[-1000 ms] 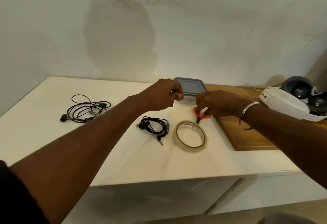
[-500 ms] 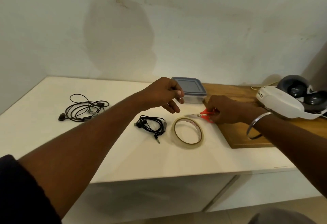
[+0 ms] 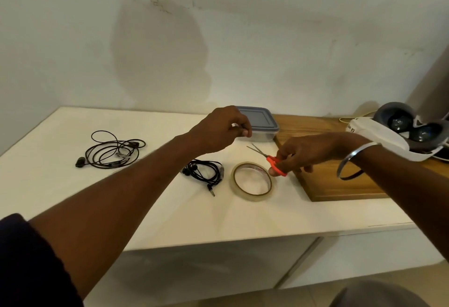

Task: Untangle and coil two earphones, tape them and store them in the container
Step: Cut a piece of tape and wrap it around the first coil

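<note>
Right hand (image 3: 303, 153) grips orange scissors (image 3: 273, 161), blades parted. Left hand (image 3: 223, 132) has fingers curled; contents indiscernible. Tape roll (image 3: 251, 181) at 6 o'clock, red print illegible. Coiled earphone (image 3: 204, 173) beside it at 9 o'clock, tangled earphone (image 3: 109, 151) farther out. Lidded container (image 3: 262, 122) at 12 o'clock on the surface (image 3: 170, 209).

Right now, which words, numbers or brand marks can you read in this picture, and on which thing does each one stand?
Nothing reads with certainty.
white headset: dark print near its left end, perhaps ending "33"; the rest is too blurred.
tape roll: red print on the inner core, too blurred to read.
container and scissors: no text shows.
</note>
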